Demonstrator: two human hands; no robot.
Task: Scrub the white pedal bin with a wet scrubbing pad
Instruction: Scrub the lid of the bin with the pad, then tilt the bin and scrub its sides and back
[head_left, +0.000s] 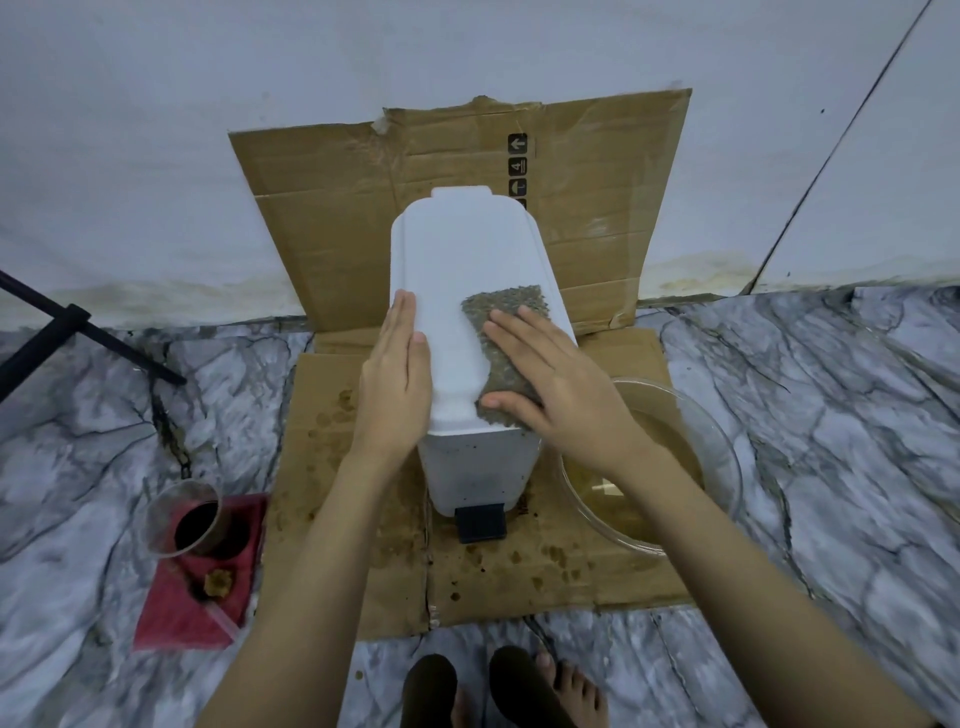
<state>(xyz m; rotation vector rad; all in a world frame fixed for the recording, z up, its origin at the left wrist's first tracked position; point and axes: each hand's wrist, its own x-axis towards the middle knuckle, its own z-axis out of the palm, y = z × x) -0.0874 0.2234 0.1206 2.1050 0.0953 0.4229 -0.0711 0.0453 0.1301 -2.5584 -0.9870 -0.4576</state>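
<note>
The white pedal bin (470, 291) stands upright in front of me on a flattened sheet of cardboard (363, 582) spread over the marble-patterned floor (831, 415), with a second cardboard panel (332, 208) propped against the white wall (208, 130) behind it. Its lid is closed, and its black pedal (480, 522) points toward me at the base.

My right hand (563, 395) lies flat on top of the scrubbing pad (506, 345), a grey-green, rough-textured piece pinched in at the middle, and presses it against the right side of the lid. My fingers (519, 338) are stretched out over the pad rather than curled around it, with the thumb at the pad's near edge. My left hand (396, 384) is open too, palm down and fingers together, resting on the left edge of the lid; it grips nothing.

Just right of the bin sits a clear glass bowl (722, 467) holding brownish water, partly hidden by my right forearm. Dark wet spots speckle the cardboard around the bin's base. To the left, on the floor, a red tray (192, 618) carries a clear glass (179, 519) of dark liquid (and a small brownish lump near its middle). A black stand leg (78, 332) crosses the far left. My bare feet in dark sandals (467, 691) show at the bottom edge.
</note>
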